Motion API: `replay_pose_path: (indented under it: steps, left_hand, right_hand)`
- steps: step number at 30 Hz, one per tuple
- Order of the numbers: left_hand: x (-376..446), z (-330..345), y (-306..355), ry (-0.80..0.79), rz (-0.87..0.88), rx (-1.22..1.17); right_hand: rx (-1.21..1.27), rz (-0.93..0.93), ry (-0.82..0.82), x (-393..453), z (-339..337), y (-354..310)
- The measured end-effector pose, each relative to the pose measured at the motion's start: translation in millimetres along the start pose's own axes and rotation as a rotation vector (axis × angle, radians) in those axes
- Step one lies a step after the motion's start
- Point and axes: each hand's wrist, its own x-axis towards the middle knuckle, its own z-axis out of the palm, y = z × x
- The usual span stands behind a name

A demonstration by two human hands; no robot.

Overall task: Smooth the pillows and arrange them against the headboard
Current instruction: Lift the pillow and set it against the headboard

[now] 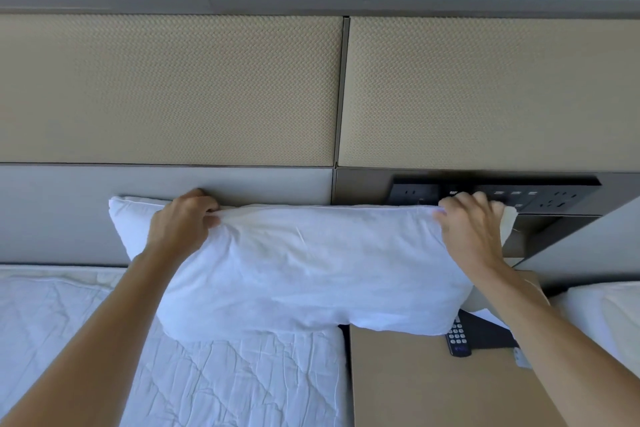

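Pinching the top seam of a white pillow (304,267), both hands hold it upright at the middle of the frame, its upper edge level with the lower grey panel of the headboard (166,90). The left hand (181,218) has its grip closed on a fold of cover near the pillow's upper left corner; the right hand (469,225) is closed the same way on the upper right corner, in front of a dark socket panel (540,196).

The pillow's lower left part rests on the creased white sheet of the bed (173,374), while its lower right corner overhangs a tan bedside cabinet (433,385) and touches or just covers the top of a black remote control (458,340). A second white pillow or bedding edge (609,308) shows at the right border; which, I cannot tell.

Judged from its sag and wrinkles, the pillow is light, soft and limp: it will fold wherever it is unsupported, and the loose cover may slide over the filling. Holding both top corners, as now, seems best for shaking it even; a flat palm would suit smoothing. It sits too far right and would need shifting left, fully onto the bed.
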Motion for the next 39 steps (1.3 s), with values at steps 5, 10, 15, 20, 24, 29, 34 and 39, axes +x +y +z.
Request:
replay_pose_path:
  steps: [5, 10, 15, 20, 24, 29, 34, 39]
  left_hand:
    - [6.2, -9.2, -14.0, -0.072, -0.037, 0.109]
    - [-2.1, -2.7, -9.6, 0.136, -0.068, 0.076]
    - [-14.3, 3.1, -1.4, 0.158, -0.033, -0.025]
    - [-27.9, -15.2, 29.3, 0.258, -0.008, -0.109]
    - [-32.7, -53.0, 59.8, 0.438, 0.067, -0.159]
    - [-26.9, -139.8, 100.3, 0.703, 0.093, -0.123]
    - [-22.2, -240.8, 148.8, 0.831, 0.161, -0.053]
    - [-21.2, -327.9, 196.3, 0.917, 0.189, -0.042]
  right_hand:
    - [-0.023, -0.019, -0.053, -0.9, 1.5, 8.6]
    - [-0.005, 0.066, 0.015, 7.5, -0.2, 10.9]
    - [0.020, 0.054, 0.053, 0.0, 4.9, 4.9]
    - [0.249, 0.021, 0.214, -2.5, -14.4, -31.0]
    - [0.428, -0.054, 0.334, 15.0, -63.0, -71.1]
    - [0.590, -0.171, 0.563, 56.5, -161.4, -89.2]
    - [0.528, -0.225, 0.655, 103.5, -267.4, -75.3]
    - [0.417, -0.196, 0.663, 134.3, -355.9, -47.0]
